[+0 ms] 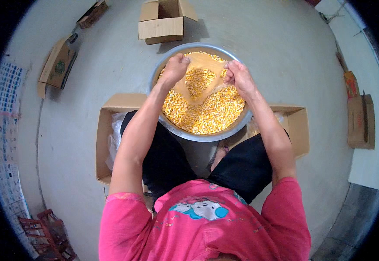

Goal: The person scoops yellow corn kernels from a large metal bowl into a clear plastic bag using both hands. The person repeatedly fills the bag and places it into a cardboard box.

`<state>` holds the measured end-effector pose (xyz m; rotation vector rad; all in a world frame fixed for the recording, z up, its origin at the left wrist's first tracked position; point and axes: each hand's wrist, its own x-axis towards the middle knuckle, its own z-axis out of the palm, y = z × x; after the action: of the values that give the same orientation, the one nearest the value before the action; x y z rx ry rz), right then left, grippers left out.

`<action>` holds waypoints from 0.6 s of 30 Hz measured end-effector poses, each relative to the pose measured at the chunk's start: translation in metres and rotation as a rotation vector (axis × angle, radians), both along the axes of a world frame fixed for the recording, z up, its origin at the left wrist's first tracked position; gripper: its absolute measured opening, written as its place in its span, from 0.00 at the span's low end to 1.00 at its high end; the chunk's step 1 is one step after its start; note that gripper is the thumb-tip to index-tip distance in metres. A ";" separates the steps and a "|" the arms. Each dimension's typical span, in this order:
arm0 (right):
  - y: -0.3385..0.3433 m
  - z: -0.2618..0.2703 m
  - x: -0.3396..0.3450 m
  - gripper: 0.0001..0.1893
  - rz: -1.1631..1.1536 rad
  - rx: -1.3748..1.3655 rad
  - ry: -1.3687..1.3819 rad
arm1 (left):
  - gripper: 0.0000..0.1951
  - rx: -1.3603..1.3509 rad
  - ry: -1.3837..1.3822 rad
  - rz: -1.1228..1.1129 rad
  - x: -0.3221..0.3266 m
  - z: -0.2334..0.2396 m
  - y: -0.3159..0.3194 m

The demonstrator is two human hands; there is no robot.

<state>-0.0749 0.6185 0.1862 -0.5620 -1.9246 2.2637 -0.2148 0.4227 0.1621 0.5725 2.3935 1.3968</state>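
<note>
A wide metal basin (199, 138) full of yellow corn kernels (205, 117) stands on the floor just beyond my knees. Over the kernels stretches a thin clear plastic bag (204, 61), pulled taut between both hands. My left hand (176, 67) pinches one side of the bag near the basin's left rim. At the opposite side, my right hand (240, 76) grips the bag between thumb and fingers. Kernels show in the middle of the bag; whether they lie inside it or beneath it I cannot tell.
An open cardboard box (104, 146) with clear plastic bags (112, 143) sits by my left leg. Another cardboard box (298, 132) stands by my right leg. Beyond the basin is an open carton (161, 29). More cartons (57, 67) line the left wall, near a reddish chair (47, 233).
</note>
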 end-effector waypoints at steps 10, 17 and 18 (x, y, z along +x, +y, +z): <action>0.011 0.059 0.030 0.12 0.025 0.128 0.074 | 0.11 0.345 -0.075 -0.004 0.013 0.028 0.005; 0.012 0.028 0.024 0.14 0.053 0.446 -0.154 | 0.11 -0.065 -0.045 -0.078 0.024 0.004 0.011; 0.011 0.027 0.019 0.14 0.037 0.434 -0.088 | 0.11 -0.015 -0.009 -0.051 0.020 -0.001 0.011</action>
<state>-0.0563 0.6298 0.2127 -0.5747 -2.3869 1.7762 -0.1949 0.4340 0.1616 0.6179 2.3638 1.3565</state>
